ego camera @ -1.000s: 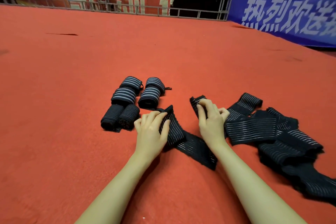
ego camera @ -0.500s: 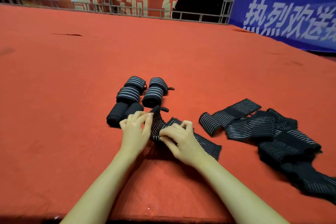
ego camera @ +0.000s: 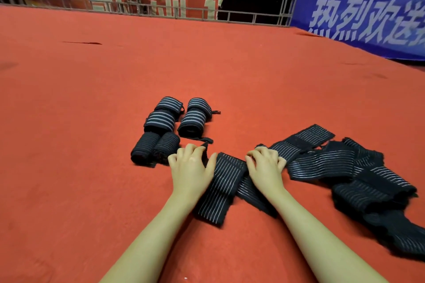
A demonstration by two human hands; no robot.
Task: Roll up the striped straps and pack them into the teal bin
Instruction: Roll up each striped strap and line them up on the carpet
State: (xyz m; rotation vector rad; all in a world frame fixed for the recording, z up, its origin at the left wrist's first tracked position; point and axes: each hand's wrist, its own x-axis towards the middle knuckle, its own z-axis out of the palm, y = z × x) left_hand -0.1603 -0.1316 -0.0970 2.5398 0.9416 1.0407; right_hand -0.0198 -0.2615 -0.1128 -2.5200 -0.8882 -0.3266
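A black strap with thin white stripes (ego camera: 220,188) lies flat on the red carpet, running from my hands back toward me, with a second strap end crossing under it. My left hand (ego camera: 189,167) grips its far left corner and my right hand (ego camera: 266,167) grips its far right corner, fingers curled. Several rolled straps (ego camera: 170,122) stand in a tight group just beyond my left hand. A heap of loose striped straps (ego camera: 358,174) spreads out to the right of my right hand. No teal bin is in view.
The red carpet (ego camera: 92,122) stretches far ahead and to the left. A metal truss rail (ego camera: 161,10) with red banners lines the back edge, and a blue banner (ego camera: 368,11) stands at the back right.
My hands were bunched together on the strap near the rolls; they have moved apart and the strap now lies spread flat between them.
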